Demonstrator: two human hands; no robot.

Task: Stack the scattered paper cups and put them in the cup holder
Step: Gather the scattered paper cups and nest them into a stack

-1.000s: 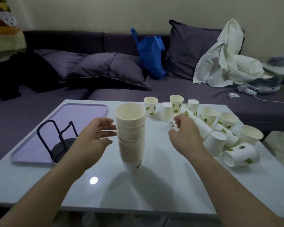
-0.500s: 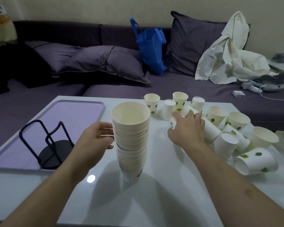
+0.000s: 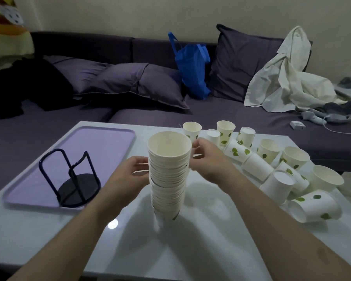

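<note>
A tall stack of nested white paper cups (image 3: 169,175) stands near the middle of the glossy white table (image 3: 201,250). The left hand (image 3: 131,174) curls its fingers against the stack's left side; the right hand (image 3: 208,159) cups the right side near the rim. This looks like steadying the stack. About a dozen loose white cups with green leaf prints (image 3: 272,169) lie scattered toward the right edge, unstacked. The black wire cup holder (image 3: 73,181) sits empty on the lilac plastic tray (image 3: 101,142) by the left edge. The next move calls for adding those cups.
</note>
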